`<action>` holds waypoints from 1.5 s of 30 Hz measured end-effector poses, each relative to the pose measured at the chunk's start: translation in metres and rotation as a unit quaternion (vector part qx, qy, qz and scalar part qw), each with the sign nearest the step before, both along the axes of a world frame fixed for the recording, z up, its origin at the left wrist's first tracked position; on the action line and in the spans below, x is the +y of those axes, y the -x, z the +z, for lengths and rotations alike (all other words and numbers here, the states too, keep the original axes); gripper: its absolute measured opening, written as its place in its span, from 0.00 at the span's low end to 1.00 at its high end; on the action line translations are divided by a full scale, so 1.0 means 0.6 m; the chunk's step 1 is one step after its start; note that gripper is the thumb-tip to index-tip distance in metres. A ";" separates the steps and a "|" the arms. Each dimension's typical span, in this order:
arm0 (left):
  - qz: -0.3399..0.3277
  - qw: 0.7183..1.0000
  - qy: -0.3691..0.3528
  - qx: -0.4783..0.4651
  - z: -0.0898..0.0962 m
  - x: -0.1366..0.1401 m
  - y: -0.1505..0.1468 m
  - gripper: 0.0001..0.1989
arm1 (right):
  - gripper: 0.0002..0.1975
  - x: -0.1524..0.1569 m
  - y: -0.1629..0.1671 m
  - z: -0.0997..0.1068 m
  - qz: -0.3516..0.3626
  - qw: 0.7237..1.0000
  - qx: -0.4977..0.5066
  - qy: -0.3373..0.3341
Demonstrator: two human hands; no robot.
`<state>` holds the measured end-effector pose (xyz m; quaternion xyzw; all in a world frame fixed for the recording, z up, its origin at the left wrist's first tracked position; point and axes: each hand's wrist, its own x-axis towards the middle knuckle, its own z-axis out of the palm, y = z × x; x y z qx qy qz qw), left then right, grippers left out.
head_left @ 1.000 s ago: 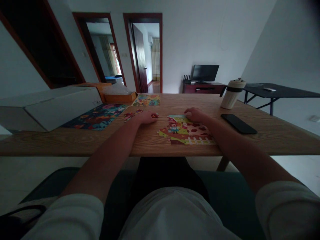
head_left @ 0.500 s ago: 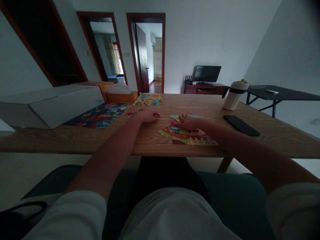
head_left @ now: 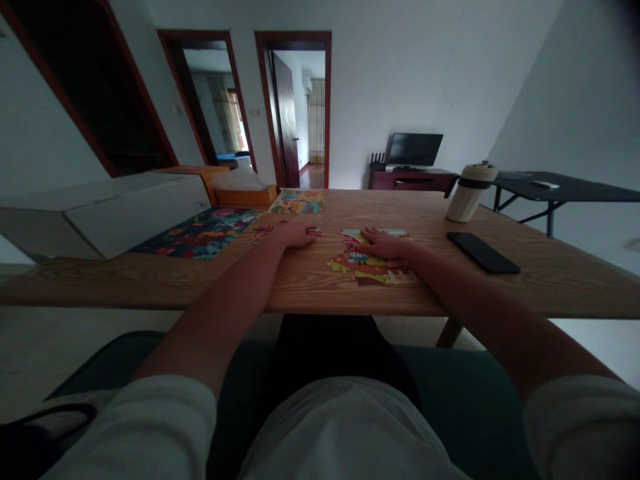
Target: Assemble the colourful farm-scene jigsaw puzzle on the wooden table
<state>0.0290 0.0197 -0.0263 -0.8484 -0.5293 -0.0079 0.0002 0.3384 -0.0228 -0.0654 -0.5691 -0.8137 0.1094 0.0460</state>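
A partly joined jigsaw puzzle (head_left: 373,272) lies on the wooden table in front of me, with red, yellow and green parts and a white fence along its near edge. My right hand (head_left: 385,245) rests flat over its upper middle, fingers spread, and covers part of the picture. To the left of the puzzle, my left hand (head_left: 299,235) is closed near the tabletop, with a small puzzle piece (head_left: 314,231) at its fingertips. Loose puzzle pieces (head_left: 262,231) lie just beyond the left wrist, partly hidden by it.
A dark patterned picture sheet (head_left: 200,233) lies at left beside a long white box (head_left: 140,210). Behind are an orange box (head_left: 245,196) and a colourful picture sheet (head_left: 297,201). At right, a black phone (head_left: 483,252) and a cream bottle (head_left: 469,193) stand on the wooden table (head_left: 310,287).
The jigsaw puzzle has shifted slightly away from me and turned a little under my right hand, which has moved a little to the right. My left hand has hardly moved.
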 end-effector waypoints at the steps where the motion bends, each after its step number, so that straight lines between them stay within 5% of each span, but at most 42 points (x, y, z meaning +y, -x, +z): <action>1: -0.008 1.000 -0.004 0.004 0.000 -0.001 -0.004 0.28 | 0.62 -0.001 0.000 0.001 -0.001 1.000 0.003 -0.001; 14: -0.099 0.982 -0.100 -0.130 -0.030 0.009 -0.067 0.20 | 0.63 -0.020 0.016 0.015 -0.029 1.000 -0.006 0.011; 21: -0.138 0.984 -0.017 -0.108 -0.038 0.012 -0.081 0.19 | 0.64 -0.017 0.021 0.011 -0.034 0.999 -0.017 0.011; 32: -0.140 0.990 0.010 -0.033 0.004 -0.006 -0.101 0.20 | 0.64 -0.019 0.021 0.013 -0.031 0.999 -0.011 0.011; 45: -0.122 0.992 0.014 -0.002 0.003 0.013 -0.124 0.20 | 0.65 -0.017 0.022 0.014 -0.028 0.999 -0.015 0.009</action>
